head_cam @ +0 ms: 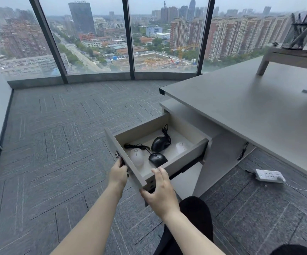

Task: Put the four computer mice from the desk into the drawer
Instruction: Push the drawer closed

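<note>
- Head view: we look down on an open drawer (184, 159) pulled out from under the desk (250, 107), all four mice lying inside it; the desk top that we can see carries no mouse.
- Inside: a white mouse (136, 157) at the front-left; a small black wired mouse (157, 159) just beside it; a larger black mouse (159, 143) behind, its cord coiled toward the back; a second white mouse (180, 147) to the right, partly hidden by the drawer's side wall.
- Our left hand (118, 174) is curled around the drawer front (123, 162) near the lock, fingers over its top edge; our right hand (161, 191) is half open at the front's near corner, thumb under it and fingers reaching over the rim, holding nothing else.
- The relation that matters: the drawer front runs slantwise from far-left to near-right between our two hands, and the drawer slides away from us and rightward, under the desk; both hands are on the front, the left nearer its middle.
- We judge the placing done; what is left, if anything, is an even push to close, keeping fingers off the top edge.
</note>
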`<state>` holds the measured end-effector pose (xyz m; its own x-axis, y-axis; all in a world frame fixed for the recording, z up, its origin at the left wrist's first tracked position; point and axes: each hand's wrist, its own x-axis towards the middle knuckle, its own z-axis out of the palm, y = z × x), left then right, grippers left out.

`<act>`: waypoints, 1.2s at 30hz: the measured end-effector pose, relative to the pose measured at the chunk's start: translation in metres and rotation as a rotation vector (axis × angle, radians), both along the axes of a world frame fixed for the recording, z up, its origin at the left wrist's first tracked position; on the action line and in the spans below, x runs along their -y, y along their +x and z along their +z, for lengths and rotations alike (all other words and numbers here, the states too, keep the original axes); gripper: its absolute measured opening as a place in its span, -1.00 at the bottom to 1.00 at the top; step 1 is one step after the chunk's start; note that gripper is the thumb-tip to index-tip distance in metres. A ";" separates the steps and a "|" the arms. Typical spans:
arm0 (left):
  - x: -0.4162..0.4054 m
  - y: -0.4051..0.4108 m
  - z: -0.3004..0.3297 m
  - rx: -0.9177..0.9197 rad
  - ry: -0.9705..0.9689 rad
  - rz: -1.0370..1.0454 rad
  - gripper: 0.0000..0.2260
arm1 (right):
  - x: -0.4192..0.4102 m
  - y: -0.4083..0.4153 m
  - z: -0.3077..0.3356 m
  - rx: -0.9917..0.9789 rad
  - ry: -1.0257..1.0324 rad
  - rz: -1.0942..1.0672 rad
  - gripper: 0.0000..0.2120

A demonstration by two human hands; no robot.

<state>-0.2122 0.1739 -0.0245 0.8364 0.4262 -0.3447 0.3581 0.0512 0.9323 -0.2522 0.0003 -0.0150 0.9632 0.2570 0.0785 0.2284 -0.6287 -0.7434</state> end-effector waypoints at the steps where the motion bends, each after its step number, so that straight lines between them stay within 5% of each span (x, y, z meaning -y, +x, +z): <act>1: 0.006 0.004 0.004 0.013 -0.022 -0.019 -0.50 | 0.004 0.003 0.001 0.003 0.001 -0.021 -0.30; 20: 0.129 0.136 0.006 0.083 -0.208 -0.213 -0.40 | 0.109 0.111 0.004 -0.186 0.129 -0.471 -0.13; 30: 0.169 0.186 0.006 0.071 -0.333 -0.259 -0.40 | 0.139 0.161 -0.001 -0.153 0.178 -0.555 -0.29; 36: 0.182 0.201 0.009 0.058 -0.334 -0.296 -0.39 | 0.151 0.178 -0.006 -0.151 0.222 -0.606 -0.55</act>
<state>-0.0113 -0.0083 -0.0160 0.9276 0.0395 -0.3715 0.3500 0.2561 0.9011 -0.0740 -0.1512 -0.0212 0.9369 -0.3404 -0.0795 -0.2340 -0.4416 -0.8662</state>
